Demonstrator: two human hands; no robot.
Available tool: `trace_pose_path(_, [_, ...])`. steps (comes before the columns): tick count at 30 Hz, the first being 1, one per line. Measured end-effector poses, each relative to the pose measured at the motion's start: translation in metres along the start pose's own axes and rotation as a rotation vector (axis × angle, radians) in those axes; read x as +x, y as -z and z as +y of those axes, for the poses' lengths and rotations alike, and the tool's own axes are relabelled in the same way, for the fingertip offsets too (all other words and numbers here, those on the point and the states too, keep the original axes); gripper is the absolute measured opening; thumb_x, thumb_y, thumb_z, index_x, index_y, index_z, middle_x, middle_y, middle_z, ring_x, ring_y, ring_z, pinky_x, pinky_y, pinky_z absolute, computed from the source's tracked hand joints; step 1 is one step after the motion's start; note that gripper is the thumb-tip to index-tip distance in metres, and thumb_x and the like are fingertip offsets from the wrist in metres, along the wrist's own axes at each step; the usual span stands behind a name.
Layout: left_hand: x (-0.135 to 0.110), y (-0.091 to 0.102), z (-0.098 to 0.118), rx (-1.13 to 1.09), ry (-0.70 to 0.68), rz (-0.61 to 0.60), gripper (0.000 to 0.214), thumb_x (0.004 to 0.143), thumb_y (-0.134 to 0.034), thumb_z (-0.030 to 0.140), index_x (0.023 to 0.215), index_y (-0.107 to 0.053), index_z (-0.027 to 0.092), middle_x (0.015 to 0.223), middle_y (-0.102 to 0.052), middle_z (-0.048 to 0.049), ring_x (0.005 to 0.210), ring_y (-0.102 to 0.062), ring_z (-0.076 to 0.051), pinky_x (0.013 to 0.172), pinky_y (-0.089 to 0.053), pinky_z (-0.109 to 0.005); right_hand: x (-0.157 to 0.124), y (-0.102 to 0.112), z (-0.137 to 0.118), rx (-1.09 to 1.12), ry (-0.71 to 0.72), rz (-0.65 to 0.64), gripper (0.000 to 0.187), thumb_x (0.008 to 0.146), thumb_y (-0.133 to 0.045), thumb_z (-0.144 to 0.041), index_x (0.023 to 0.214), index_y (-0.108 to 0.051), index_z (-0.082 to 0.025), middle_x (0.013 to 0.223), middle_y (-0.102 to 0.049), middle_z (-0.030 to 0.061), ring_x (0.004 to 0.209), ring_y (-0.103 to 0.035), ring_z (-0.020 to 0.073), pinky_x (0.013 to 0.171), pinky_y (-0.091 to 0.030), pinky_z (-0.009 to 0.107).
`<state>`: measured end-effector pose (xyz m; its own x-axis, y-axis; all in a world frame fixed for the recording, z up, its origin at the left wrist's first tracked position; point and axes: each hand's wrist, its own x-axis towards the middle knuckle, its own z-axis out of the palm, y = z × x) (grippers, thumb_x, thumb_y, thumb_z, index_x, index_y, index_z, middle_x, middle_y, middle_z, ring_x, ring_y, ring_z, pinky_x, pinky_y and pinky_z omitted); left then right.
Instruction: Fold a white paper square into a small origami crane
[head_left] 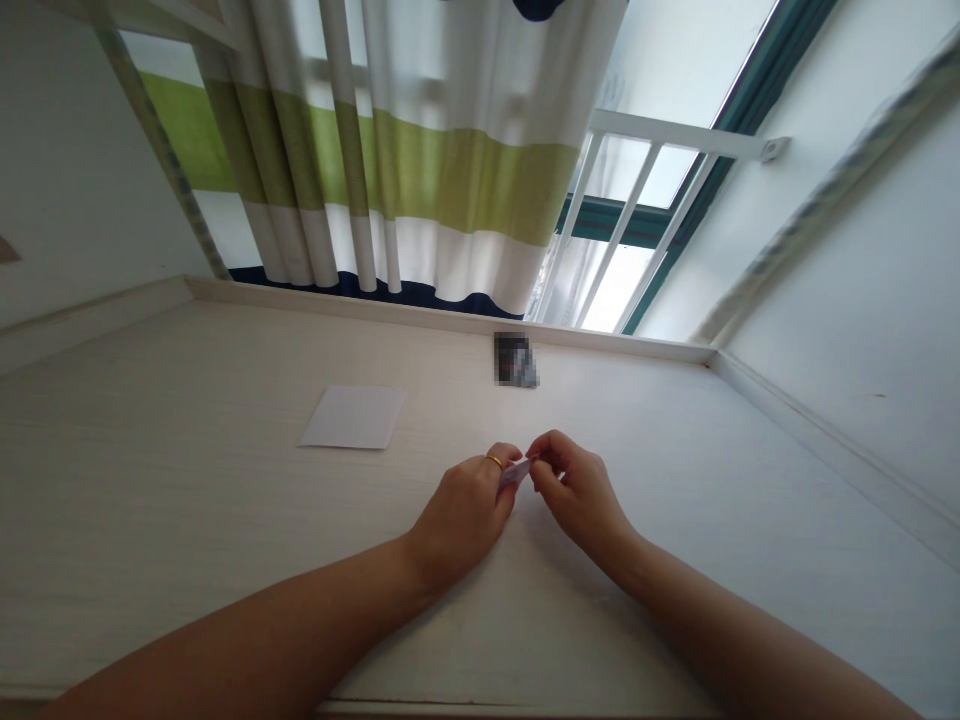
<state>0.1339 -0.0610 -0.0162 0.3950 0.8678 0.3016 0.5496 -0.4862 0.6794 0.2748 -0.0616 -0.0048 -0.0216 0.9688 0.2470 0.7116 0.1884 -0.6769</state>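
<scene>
My left hand (466, 508), with a gold ring on one finger, is closed around a small piece of folded white paper (515, 472). Opposite it, my right hand (576, 487) pinches the paper's right tip between thumb and fingers. Much of the paper is hidden by my fingers, so its full shape does not show. Both hands are close together over the middle of the pale tabletop (225, 560). Beyond them, to the left, a flat white sheet of paper (352, 418) lies on the surface.
A small dark pixelated item (515, 360) lies near the raised back edge (420, 318). Behind that edge hang a white, green and navy curtain (465, 180) and a white railing (675, 130) before a window. White walls (885, 380) bound both sides.
</scene>
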Motion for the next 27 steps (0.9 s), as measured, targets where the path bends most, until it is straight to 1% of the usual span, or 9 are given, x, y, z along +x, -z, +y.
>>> trace_pose_path(3, [0.000,0.002,0.000,-0.070,0.032,-0.015,0.019,0.078,-0.043,0.019,0.095,-0.052,0.020,0.088,-0.064,-0.0035,0.080,-0.059,-0.019,0.072,-0.043,-0.028,0.000,0.001,-0.001,0.055,-0.027,-0.026,0.011,0.068,-0.041,-0.015,0.067,-0.052,-0.018,0.052,-0.052,-0.0025,0.049,-0.046,0.0102,0.045,-0.033,0.021])
trace_pose_path(5, [0.001,0.003,-0.003,-0.160,0.080,-0.022,0.021,0.076,-0.046,0.019,0.095,-0.053,0.020,0.088,-0.064,-0.0030,0.079,-0.059,-0.018,0.073,-0.043,-0.028,0.001,0.004,-0.001,0.155,-0.041,-0.076,0.010,0.070,-0.043,-0.016,0.068,-0.053,-0.017,0.052,-0.051,-0.0028,0.049,-0.046,0.0099,0.046,-0.034,0.021])
trace_pose_path(8, [0.005,0.003,-0.009,-0.344,0.166,-0.044,0.022,0.070,-0.053,0.018,0.092,-0.054,0.019,0.088,-0.064,-0.0025,0.080,-0.059,-0.017,0.073,-0.043,-0.026,0.004,0.012,-0.001,0.366,-0.047,-0.258,0.012,0.073,-0.047,-0.022,0.074,-0.057,-0.015,0.054,-0.052,-0.0021,0.050,-0.046,0.0092,0.048,-0.037,0.022])
trace_pose_path(10, [0.007,0.002,-0.012,-0.474,0.210,-0.077,0.024,0.067,-0.056,0.019,0.091,-0.053,0.018,0.086,-0.064,-0.0028,0.079,-0.059,-0.017,0.070,-0.044,-0.025,0.007,0.017,0.001,0.461,-0.041,-0.388,0.016,0.073,-0.051,-0.025,0.081,-0.060,-0.015,0.059,-0.054,-0.0011,0.053,-0.047,0.0090,0.051,-0.037,0.021])
trace_pose_path(13, [0.008,0.000,-0.015,-0.607,0.238,-0.129,0.026,0.066,-0.058,0.020,0.091,-0.050,0.017,0.085,-0.064,-0.0034,0.075,-0.059,-0.016,0.065,-0.044,-0.024,0.010,0.020,0.005,0.492,-0.036,-0.478,0.017,0.072,-0.055,-0.026,0.081,-0.064,-0.014,0.061,-0.054,-0.0005,0.056,-0.047,0.0085,0.052,-0.037,0.021])
trace_pose_path(17, [0.007,0.000,-0.014,-0.651,0.225,-0.161,0.025,0.066,-0.057,0.019,0.090,-0.048,0.017,0.083,-0.064,-0.0028,0.074,-0.059,-0.016,0.064,-0.043,-0.024,0.010,0.020,0.007,0.467,-0.083,-0.489,0.021,0.072,-0.057,-0.032,0.073,-0.065,-0.013,0.057,-0.052,-0.0007,0.052,-0.043,0.0077,0.048,-0.034,0.021])
trace_pose_path(21, [0.006,0.001,-0.013,-0.665,0.229,-0.176,0.026,0.067,-0.056,0.017,0.092,-0.046,0.017,0.081,-0.065,-0.0025,0.072,-0.059,-0.015,0.063,-0.042,-0.024,0.007,0.020,0.002,0.440,-0.101,-0.449,0.022,0.072,-0.056,-0.033,0.072,-0.066,-0.014,0.054,-0.052,-0.0012,0.049,-0.042,0.0071,0.047,-0.033,0.020])
trace_pose_path(27, [0.008,0.001,-0.015,-0.704,0.223,-0.210,0.028,0.066,-0.054,0.014,0.092,-0.045,0.017,0.079,-0.063,-0.0020,0.070,-0.058,-0.014,0.061,-0.042,-0.024,0.006,0.019,0.003,0.442,-0.108,-0.440,0.023,0.073,-0.055,-0.034,0.072,-0.067,-0.014,0.054,-0.053,-0.0010,0.049,-0.042,0.0071,0.046,-0.033,0.020])
